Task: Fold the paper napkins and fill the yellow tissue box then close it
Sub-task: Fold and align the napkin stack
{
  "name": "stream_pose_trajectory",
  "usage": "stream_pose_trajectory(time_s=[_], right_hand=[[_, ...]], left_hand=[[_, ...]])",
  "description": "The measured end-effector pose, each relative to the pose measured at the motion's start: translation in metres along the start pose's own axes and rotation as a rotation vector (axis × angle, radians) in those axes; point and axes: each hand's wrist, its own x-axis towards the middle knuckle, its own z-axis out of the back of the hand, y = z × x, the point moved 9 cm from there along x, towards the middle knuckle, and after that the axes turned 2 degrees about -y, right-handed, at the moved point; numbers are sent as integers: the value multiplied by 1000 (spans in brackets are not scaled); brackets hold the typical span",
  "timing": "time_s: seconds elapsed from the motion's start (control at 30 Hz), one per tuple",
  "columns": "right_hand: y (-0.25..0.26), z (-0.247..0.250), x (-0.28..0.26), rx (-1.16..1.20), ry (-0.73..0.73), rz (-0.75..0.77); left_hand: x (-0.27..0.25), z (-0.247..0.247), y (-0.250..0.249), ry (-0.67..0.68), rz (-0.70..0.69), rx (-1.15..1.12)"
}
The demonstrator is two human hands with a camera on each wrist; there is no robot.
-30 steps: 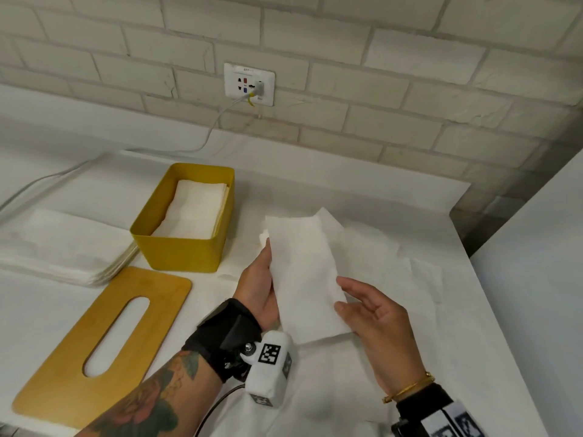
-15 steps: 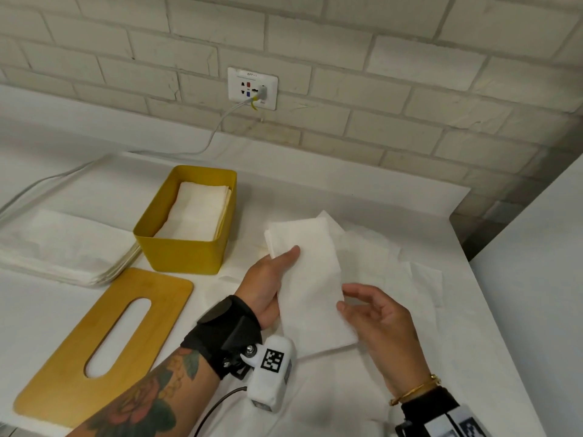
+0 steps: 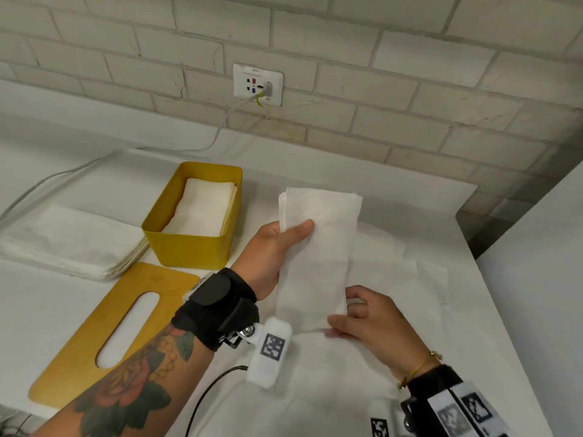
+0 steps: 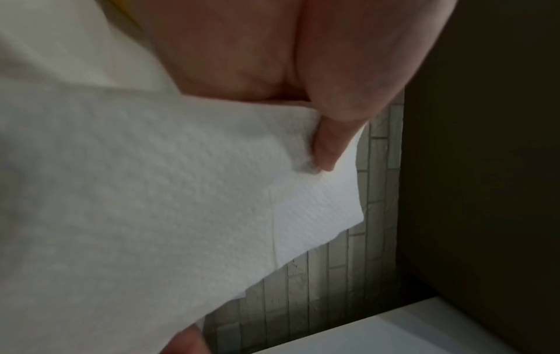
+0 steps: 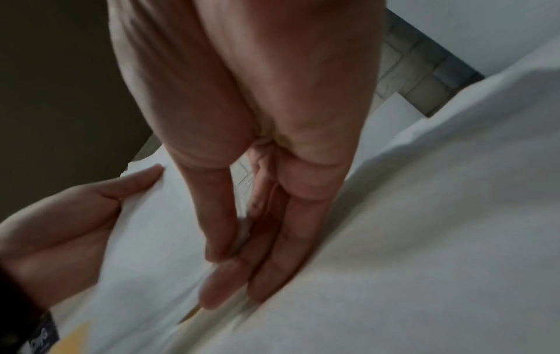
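— Two hands are working one folded napkin (image 3: 318,257) just now. How is each one gripping it?

— The left hand (image 3: 271,257) is pinching its left edge near the upper end, thumb lying across the front face and the other fingers hidden behind the sheet. The left wrist view is showing that thumb pressing into the paper. The right hand (image 3: 369,326) is nipping the lower right corner between its thumb and fingertips, the remaining fingers curling loosely.

— Is the napkin lying flat?

— No, it is being held up off the table (image 3: 492,342), running lengthwise from the right hand's pinch up past the left hand's thumb.

— Where is the yellow tissue box (image 3: 192,234) sitting?

— Just left of the left hand's grip, open on top, with a stack of folded napkins (image 3: 205,209) already lying inside it. Its yellow lid (image 3: 104,335) is lying flat on the table below the box, beside the left forearm, slot facing up.

— Anything else nearby?

— A pile of unfolded napkins (image 3: 69,241) is sitting further left of the box, and spread sheets (image 3: 410,279) are lying beneath the held napkin.
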Motion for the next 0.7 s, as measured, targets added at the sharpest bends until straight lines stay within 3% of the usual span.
stream_pose_trajectory(time_s=[0.2, 0.27, 0.4, 0.7], right_hand=[[57, -26, 3, 62, -3, 207], [63, -45, 11, 53, -29, 238], [71, -87, 18, 66, -42, 257], [121, -165, 2, 159, 107, 436]], left_hand=[[-24, 7, 5, 1, 17, 79], [-33, 24, -1, -115, -67, 171], [-69, 78, -10, -481, -269, 334], [-140, 112, -67, -607, -556, 458]])
